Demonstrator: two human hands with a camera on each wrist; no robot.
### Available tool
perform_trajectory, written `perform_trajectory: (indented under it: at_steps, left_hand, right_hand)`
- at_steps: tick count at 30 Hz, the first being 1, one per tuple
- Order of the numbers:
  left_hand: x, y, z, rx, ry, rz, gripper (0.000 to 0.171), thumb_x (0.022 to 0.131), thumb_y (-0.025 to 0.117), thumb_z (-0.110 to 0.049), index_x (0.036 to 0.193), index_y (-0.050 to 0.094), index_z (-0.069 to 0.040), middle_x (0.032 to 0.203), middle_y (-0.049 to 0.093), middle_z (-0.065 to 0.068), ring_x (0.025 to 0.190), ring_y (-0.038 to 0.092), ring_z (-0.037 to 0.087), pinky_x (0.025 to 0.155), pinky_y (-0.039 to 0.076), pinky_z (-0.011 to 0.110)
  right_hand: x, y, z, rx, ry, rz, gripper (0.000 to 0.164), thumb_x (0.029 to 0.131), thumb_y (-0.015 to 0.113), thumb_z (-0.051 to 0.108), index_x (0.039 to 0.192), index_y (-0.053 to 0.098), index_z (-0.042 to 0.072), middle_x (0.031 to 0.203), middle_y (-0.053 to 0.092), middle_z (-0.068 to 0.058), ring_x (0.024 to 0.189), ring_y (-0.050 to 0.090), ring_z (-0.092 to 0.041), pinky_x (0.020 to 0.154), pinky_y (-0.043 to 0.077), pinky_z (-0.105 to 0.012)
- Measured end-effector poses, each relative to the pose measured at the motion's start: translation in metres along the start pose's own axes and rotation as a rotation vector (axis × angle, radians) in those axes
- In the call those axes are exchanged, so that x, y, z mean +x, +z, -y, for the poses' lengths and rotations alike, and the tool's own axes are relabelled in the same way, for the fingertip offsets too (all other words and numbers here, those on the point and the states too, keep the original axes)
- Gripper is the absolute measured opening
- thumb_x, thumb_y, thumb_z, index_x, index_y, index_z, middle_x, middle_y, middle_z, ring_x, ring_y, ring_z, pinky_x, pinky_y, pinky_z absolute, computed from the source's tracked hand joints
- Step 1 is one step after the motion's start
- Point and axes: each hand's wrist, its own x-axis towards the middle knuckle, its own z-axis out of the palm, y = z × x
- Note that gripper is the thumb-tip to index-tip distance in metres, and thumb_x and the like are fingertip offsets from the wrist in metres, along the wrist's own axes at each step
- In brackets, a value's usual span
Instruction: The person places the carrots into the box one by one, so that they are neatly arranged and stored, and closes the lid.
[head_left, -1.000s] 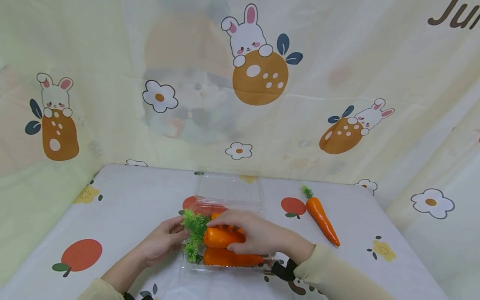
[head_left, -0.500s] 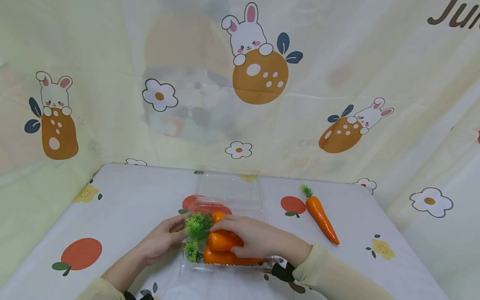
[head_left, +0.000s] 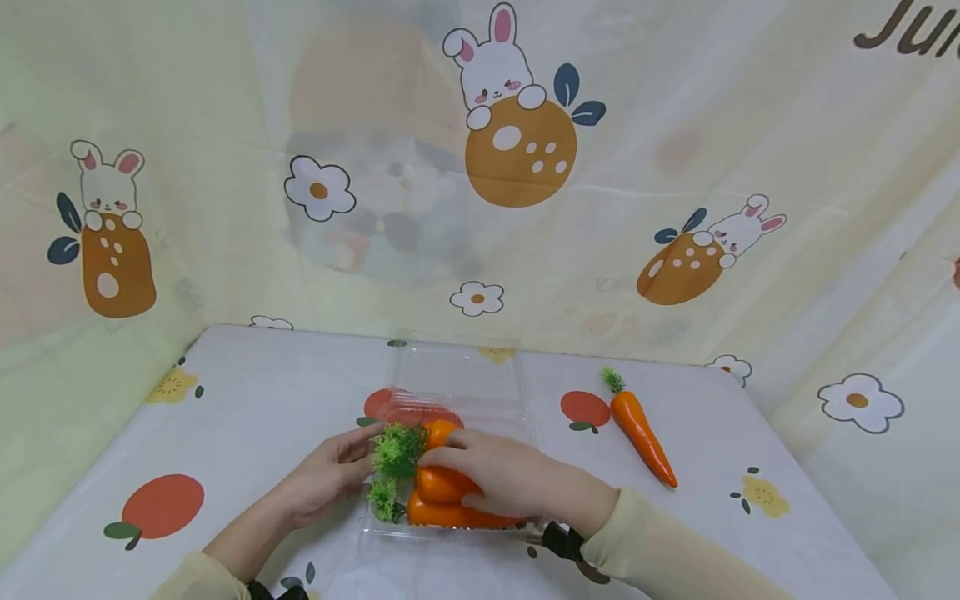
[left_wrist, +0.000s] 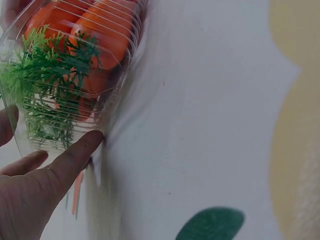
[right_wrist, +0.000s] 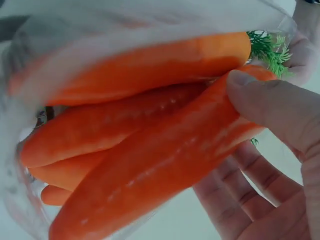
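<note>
A clear plastic clamshell box [head_left: 365,527] stands mid-table with its lid folded open to the back. Inside lie several orange toy carrots, their green tops toward the left end. My right hand [head_left: 517,479] pinches one carrot [right_wrist: 150,155] near its thick end, thumb on top and fingers below. That carrot lies over the others, its tip pointing right in the head view. At the box's left end, my left hand [head_left: 326,479] rests its extended fingers against the plastic wall [left_wrist: 107,107]. The right hand hides part of the carrots behind it.
Another carrot [head_left: 643,437] lies alone on the table to the right, its green top pointing backward. The table [head_left: 277,400] wears a white cloth with printed fruit and flowers. A printed curtain [head_left: 375,125] hangs behind it.
My right hand has shifted the held carrot slightly right and down, deeper among the others. The left hand stays at the box's left end, almost unmoved.
</note>
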Motion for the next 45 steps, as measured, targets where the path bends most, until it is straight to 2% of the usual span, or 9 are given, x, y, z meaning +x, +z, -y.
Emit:
perform_trajectory:
  at_steps: [4,7,12,14,21,31,39,41,45]
  left_hand:
    - [0.000,0.001,0.000,0.000,-0.005,-0.005,0.065,0.105,0.050,-0.011,0.159,0.018,0.007,0.159,0.033,0.035,0.138,0.052,0.038,0.102,0.053,0.040]
    - [0.000,0.000,0.000,0.002,-0.001,-0.007,0.065,0.105,0.050,-0.010,0.159,0.018,0.007,0.159,0.033,0.035,0.139,0.051,0.039,0.103,0.053,0.041]
    - [-0.001,-0.001,0.001,-0.009,0.009,0.001,0.066,0.105,0.050,-0.008,0.159,0.017,0.008,0.157,0.034,0.036,0.133,0.057,0.032,0.098,0.054,0.035]
    - [-0.001,-0.001,0.001,-0.010,0.005,-0.001,0.065,0.104,0.050,-0.008,0.159,0.018,0.008,0.158,0.033,0.036,0.134,0.056,0.035,0.098,0.054,0.035]
    - [0.000,-0.001,0.002,0.013,-0.003,-0.016,0.064,0.105,0.049,-0.008,0.159,0.020,0.006,0.163,0.023,0.035,0.146,0.035,0.051,0.105,0.052,0.043]
    - [0.001,-0.001,0.003,0.012,0.005,-0.017,0.064,0.105,0.049,-0.008,0.159,0.019,0.007,0.163,0.021,0.034,0.148,0.030,0.054,0.109,0.049,0.051]
    - [0.001,-0.001,0.003,0.008,0.003,-0.018,0.064,0.105,0.050,-0.008,0.159,0.020,0.007,0.163,0.021,0.034,0.148,0.030,0.054,0.106,0.051,0.046]
    - [0.001,-0.001,0.003,0.007,0.003,-0.017,0.064,0.105,0.050,-0.008,0.159,0.020,0.007,0.163,0.021,0.034,0.148,0.029,0.054,0.106,0.051,0.045]
    - [0.001,-0.001,0.002,0.002,-0.003,-0.014,0.063,0.105,0.049,-0.008,0.159,0.020,0.006,0.164,0.021,0.033,0.149,0.030,0.052,0.103,0.051,0.040]
  right_hand:
    - [0.001,0.000,0.001,-0.053,-0.006,-0.002,0.058,0.089,0.081,0.018,0.140,0.054,0.028,0.129,0.061,0.001,0.110,0.062,-0.014,0.098,0.057,-0.030]
    - [0.001,0.000,0.002,-0.050,0.004,-0.001,0.059,0.088,0.082,0.020,0.140,0.054,0.028,0.129,0.062,0.000,0.110,0.063,-0.014,0.098,0.057,-0.030]
    - [0.000,-0.002,0.003,-0.021,0.040,0.039,0.061,0.087,0.083,0.025,0.142,0.054,0.029,0.129,0.063,0.001,0.108,0.063,-0.013,0.098,0.057,-0.030]
    - [-0.001,-0.004,0.003,-0.004,0.054,0.059,0.061,0.088,0.083,0.026,0.141,0.055,0.029,0.129,0.063,0.002,0.108,0.063,-0.012,0.099,0.057,-0.031]
    - [-0.003,-0.007,0.002,0.018,0.061,0.074,0.057,0.088,0.083,0.025,0.138,0.057,0.028,0.130,0.064,0.004,0.111,0.062,-0.012,0.101,0.056,-0.031]
    - [-0.010,-0.017,0.001,0.086,0.073,0.055,0.050,0.091,0.079,0.020,0.138,0.060,0.021,0.135,0.065,0.002,0.117,0.062,-0.014,0.103,0.055,-0.033]
    - [-0.020,-0.022,-0.010,0.138,0.101,0.036,0.052,0.093,0.076,0.021,0.142,0.060,0.023,0.136,0.064,0.002,0.117,0.061,-0.016,0.102,0.055,-0.037]
    - [-0.024,-0.024,-0.013,0.166,0.119,0.024,0.051,0.094,0.075,0.021,0.142,0.060,0.023,0.138,0.063,0.002,0.121,0.061,-0.019,0.101,0.056,-0.038]
    - [-0.034,-0.028,-0.020,0.245,0.136,-0.013,0.049,0.093,0.075,0.019,0.140,0.061,0.020,0.133,0.065,-0.002,0.117,0.065,-0.024,0.094,0.059,-0.037]
